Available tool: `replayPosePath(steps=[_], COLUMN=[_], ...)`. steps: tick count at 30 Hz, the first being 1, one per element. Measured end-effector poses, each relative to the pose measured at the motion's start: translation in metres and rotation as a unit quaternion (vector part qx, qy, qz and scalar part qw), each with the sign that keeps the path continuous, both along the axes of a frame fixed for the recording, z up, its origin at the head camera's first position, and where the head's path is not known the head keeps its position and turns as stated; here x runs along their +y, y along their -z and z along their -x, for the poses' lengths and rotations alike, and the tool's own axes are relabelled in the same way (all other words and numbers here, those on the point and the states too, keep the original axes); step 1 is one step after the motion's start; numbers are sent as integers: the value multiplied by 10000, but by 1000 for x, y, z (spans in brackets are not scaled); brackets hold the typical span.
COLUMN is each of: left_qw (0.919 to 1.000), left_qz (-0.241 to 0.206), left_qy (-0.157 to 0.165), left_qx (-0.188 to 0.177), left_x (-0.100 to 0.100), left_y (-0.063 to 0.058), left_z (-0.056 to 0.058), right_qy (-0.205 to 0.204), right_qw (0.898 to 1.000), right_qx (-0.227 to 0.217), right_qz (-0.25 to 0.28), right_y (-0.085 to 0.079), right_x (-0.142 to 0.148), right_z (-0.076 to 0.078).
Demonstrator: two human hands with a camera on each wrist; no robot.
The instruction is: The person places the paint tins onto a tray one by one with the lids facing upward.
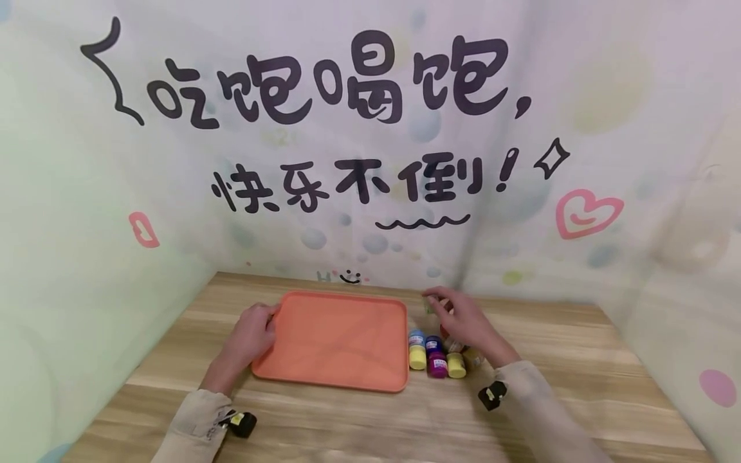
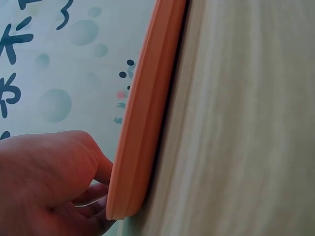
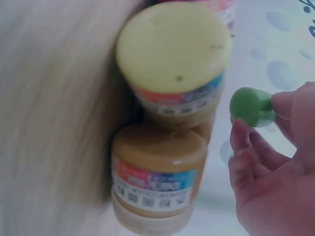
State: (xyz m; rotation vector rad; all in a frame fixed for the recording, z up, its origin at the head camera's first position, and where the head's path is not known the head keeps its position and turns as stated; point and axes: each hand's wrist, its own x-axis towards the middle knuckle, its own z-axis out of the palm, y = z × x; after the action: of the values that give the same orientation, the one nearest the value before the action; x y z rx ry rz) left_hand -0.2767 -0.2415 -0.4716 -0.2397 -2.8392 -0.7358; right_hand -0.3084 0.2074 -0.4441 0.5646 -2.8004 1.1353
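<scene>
My left hand (image 1: 253,334) holds an orange tray (image 1: 336,341) by its left edge; in the left wrist view the thumb and fingers (image 2: 96,209) meet the tray's rim (image 2: 140,128). Behind the paint jars, my right hand (image 1: 463,318) pinches a small green-lidded paint jar (image 3: 251,107) between thumb and fingertips. Close to the tray's right side stand a light blue jar (image 1: 416,339), a yellow one (image 1: 417,358), a dark blue one (image 1: 433,345) and a magenta one (image 1: 438,364). The right hand partly covers others behind them.
An ochre jar (image 3: 155,172) and a pale yellow lidded jar (image 3: 172,49) look large in the right wrist view. The wooden table (image 1: 359,424) meets a printed cloth backdrop (image 1: 289,251) at the back and sides.
</scene>
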Motion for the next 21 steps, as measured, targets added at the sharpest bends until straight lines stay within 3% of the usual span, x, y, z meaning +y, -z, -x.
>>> replayPosePath(steps=[6,11,21], left_qw=[9999,10000,9999], left_qz=[1,-71,-34], left_qy=[34,17,-16], left_qx=[130,46,98], left_x=[-1,-2,-2], left_y=[2,4,6], left_z=[3,3,5], right_qy=[-57,-87,102], right_qw=[9969,9942,9988], right_qx=[-432,-581,149], right_qz=[661,895,459], right_y=[-3,-4,-3], right_x=[-2,-9,-26], right_z=[0,0,0])
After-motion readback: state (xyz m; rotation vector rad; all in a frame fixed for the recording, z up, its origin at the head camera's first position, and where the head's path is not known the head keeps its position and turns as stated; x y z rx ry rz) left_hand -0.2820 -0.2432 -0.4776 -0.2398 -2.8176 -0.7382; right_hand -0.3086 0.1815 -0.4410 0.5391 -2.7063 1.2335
